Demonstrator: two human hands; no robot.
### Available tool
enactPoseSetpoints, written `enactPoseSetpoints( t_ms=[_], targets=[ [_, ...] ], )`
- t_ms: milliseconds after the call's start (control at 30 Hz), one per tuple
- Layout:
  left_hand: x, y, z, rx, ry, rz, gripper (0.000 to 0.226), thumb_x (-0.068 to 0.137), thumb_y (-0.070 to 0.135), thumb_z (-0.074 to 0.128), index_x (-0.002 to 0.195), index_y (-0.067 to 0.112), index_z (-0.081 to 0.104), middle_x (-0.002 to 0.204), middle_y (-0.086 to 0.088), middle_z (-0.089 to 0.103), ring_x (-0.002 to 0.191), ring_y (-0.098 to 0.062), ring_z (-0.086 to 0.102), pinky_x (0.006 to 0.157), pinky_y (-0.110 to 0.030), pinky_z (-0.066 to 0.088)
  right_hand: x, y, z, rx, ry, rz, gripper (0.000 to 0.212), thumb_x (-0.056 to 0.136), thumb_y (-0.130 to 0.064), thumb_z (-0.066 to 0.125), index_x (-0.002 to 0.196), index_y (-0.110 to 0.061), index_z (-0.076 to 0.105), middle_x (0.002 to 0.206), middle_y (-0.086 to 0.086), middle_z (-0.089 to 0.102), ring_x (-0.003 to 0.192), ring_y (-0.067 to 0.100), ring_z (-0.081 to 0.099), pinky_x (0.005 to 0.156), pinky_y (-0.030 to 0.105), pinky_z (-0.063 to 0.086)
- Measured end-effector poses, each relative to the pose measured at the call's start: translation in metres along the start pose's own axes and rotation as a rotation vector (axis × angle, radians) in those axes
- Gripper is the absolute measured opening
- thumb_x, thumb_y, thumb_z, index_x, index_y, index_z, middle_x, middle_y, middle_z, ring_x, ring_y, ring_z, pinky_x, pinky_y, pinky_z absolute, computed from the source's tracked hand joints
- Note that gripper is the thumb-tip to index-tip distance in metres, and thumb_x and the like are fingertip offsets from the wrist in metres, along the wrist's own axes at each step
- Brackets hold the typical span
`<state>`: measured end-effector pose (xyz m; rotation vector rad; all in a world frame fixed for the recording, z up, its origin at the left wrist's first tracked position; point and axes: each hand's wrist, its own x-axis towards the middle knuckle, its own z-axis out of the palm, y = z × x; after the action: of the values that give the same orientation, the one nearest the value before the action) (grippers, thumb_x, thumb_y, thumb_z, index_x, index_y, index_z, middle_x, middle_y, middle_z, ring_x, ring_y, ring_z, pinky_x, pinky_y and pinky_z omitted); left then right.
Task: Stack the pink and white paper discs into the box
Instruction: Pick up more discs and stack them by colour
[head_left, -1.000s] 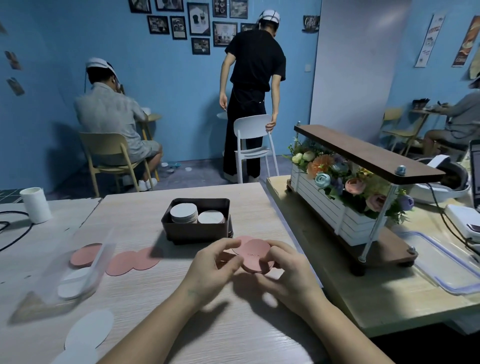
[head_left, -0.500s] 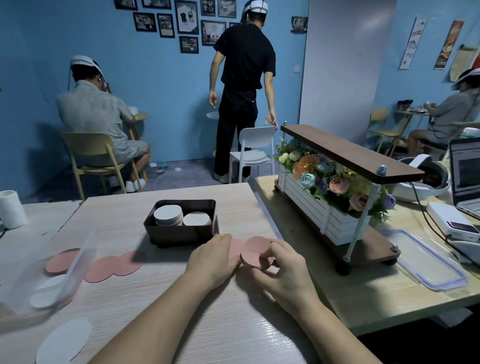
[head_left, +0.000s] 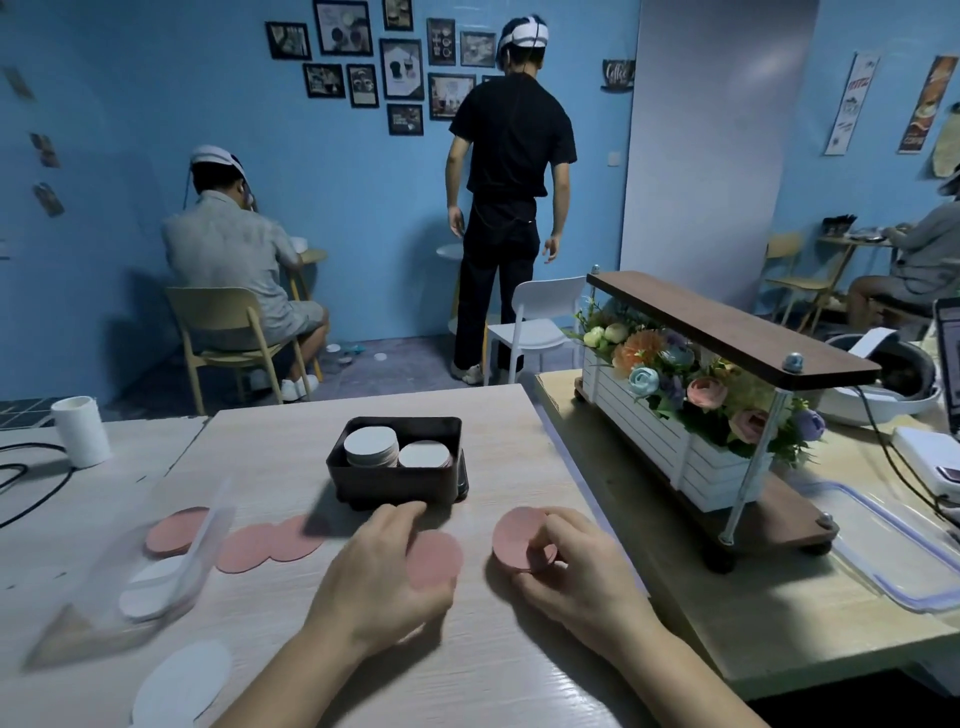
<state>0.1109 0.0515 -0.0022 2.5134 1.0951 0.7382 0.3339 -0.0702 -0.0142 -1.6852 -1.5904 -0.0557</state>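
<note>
A dark brown box (head_left: 396, 480) stands mid-table and holds two stacks of white discs (head_left: 371, 445). My right hand (head_left: 576, 566) grips a small stack of pink discs (head_left: 514, 538) just right of the box's front. My left hand (head_left: 376, 579) lies flat over a single pink disc (head_left: 439, 558) on the table, fingers spread. More pink discs (head_left: 270, 543) lie to the left, near a clear plastic bag (head_left: 156, 571) holding white and pink discs. A loose white disc (head_left: 182, 686) rests at the near left edge.
A flower planter with a wooden shelf (head_left: 701, 415) stands on the adjoining table at right, beside a clear plastic lid (head_left: 904, 551). A white cup (head_left: 80, 431) and black cable sit far left. Two people and chairs are behind the table.
My hands have moved apart: the right one keeps the pink stack, the left has slid left and down onto a single pink disc. The camera view has shifted.
</note>
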Motion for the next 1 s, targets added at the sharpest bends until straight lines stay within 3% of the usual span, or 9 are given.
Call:
enactPoseSetpoints(
  t_ms=[100, 200, 300, 433, 500, 600, 700, 800, 1000],
  targets=[
    [-0.008, -0.001, -0.012, -0.098, 0.040, 0.091, 0.083, 0.064, 0.052, 0.073, 0.139, 0.026, 0.049, 0.112, 0.018, 0.051, 0.102, 0.000, 0.055, 0.087, -0.026, 0.052, 0.003, -0.016, 0.011, 0.037, -0.072, -0.076, 0.030, 0.074, -0.042, 0.076, 0.075, -0.027, 0.050, 0.103, -0.014, 0.060, 0.080, -0.003, 0.054, 0.068, 0.019, 0.050],
    [-0.014, 0.008, -0.016, -0.082, 0.051, 0.188, 0.076, 0.068, 0.049, 0.073, 0.136, 0.024, 0.052, 0.114, 0.016, 0.052, 0.104, -0.002, 0.055, 0.088, -0.023, 0.050, 0.005, -0.032, 0.024, 0.125, -0.099, -0.084, 0.027, 0.072, -0.030, 0.077, 0.075, -0.027, 0.051, 0.107, -0.014, 0.061, 0.080, 0.005, 0.058, 0.069, 0.027, 0.054],
    [-0.016, 0.001, -0.014, -0.090, 0.081, 0.199, 0.068, 0.069, 0.045, 0.072, 0.131, 0.022, 0.056, 0.112, 0.014, 0.055, 0.104, -0.005, 0.056, 0.088, -0.023, 0.049, 0.007, -0.049, 0.032, 0.189, -0.110, -0.108, 0.024, 0.069, -0.016, 0.073, 0.076, -0.023, 0.051, 0.104, -0.016, 0.062, 0.082, 0.008, 0.059, 0.070, 0.023, 0.052],
    [-0.022, -0.015, -0.015, -0.151, 0.104, 0.209, 0.065, 0.072, 0.046, 0.075, 0.129, 0.020, 0.060, 0.117, 0.012, 0.061, 0.106, -0.002, 0.056, 0.093, -0.018, 0.045, 0.009, -0.063, 0.042, 0.270, -0.118, -0.042, 0.036, 0.071, -0.015, 0.074, 0.083, -0.039, 0.049, 0.089, -0.012, 0.064, 0.080, 0.010, 0.060, 0.072, 0.027, 0.054],
    [-0.027, -0.019, -0.015, -0.185, 0.083, 0.234, 0.061, 0.073, 0.048, 0.076, 0.127, 0.023, 0.060, 0.120, 0.015, 0.061, 0.110, 0.001, 0.055, 0.096, -0.018, 0.044, 0.008, -0.064, 0.047, 0.301, -0.176, 0.030, 0.037, 0.073, -0.019, 0.074, 0.093, -0.039, 0.049, 0.092, -0.011, 0.066, 0.083, 0.011, 0.061, 0.076, 0.031, 0.056],
    [-0.032, -0.025, -0.016, -0.211, 0.061, 0.260, 0.052, 0.077, 0.053, 0.074, 0.123, 0.031, 0.061, 0.128, 0.016, 0.060, 0.119, 0.004, 0.052, 0.101, -0.018, 0.042, 0.011, -0.068, 0.054, 0.284, -0.218, -0.026, 0.035, 0.075, -0.017, 0.076, 0.096, -0.029, 0.052, 0.104, -0.006, 0.069, 0.086, 0.012, 0.062, 0.077, 0.028, 0.056],
    [-0.035, -0.035, -0.018, -0.267, 0.045, 0.218, 0.046, 0.079, 0.058, 0.073, 0.115, 0.029, 0.066, 0.135, 0.017, 0.052, 0.125, 0.004, 0.051, 0.101, -0.020, 0.046, 0.017, -0.071, 0.058, 0.242, -0.175, -0.126, 0.027, 0.070, -0.009, 0.076, 0.084, -0.021, 0.055, 0.111, 0.000, 0.069, 0.088, 0.006, 0.061, 0.073, 0.021, 0.052],
    [-0.038, -0.045, -0.023, -0.374, 0.062, 0.161, 0.035, 0.078, 0.050, 0.078, 0.105, 0.029, 0.070, 0.133, 0.015, 0.053, 0.127, -0.001, 0.052, 0.093, -0.026, 0.055, 0.020, -0.073, 0.062, 0.275, -0.153, -0.143, 0.025, 0.071, -0.008, 0.078, 0.081, -0.017, 0.057, 0.107, 0.002, 0.070, 0.107, 0.000, 0.062, 0.075, 0.025, 0.055],
    [-0.043, -0.058, -0.025, -0.485, 0.080, 0.071, 0.041, 0.069, 0.046, 0.086, 0.108, 0.043, 0.071, 0.131, 0.024, 0.054, 0.126, -0.003, 0.056, 0.099, -0.028, 0.054, 0.024, -0.079, 0.075, 0.342, -0.149, -0.141, 0.026, 0.071, -0.012, 0.079, 0.081, -0.016, 0.055, 0.117, -0.010, 0.066, 0.087, 0.013, 0.065, 0.068, 0.032, 0.059]
  ],
)
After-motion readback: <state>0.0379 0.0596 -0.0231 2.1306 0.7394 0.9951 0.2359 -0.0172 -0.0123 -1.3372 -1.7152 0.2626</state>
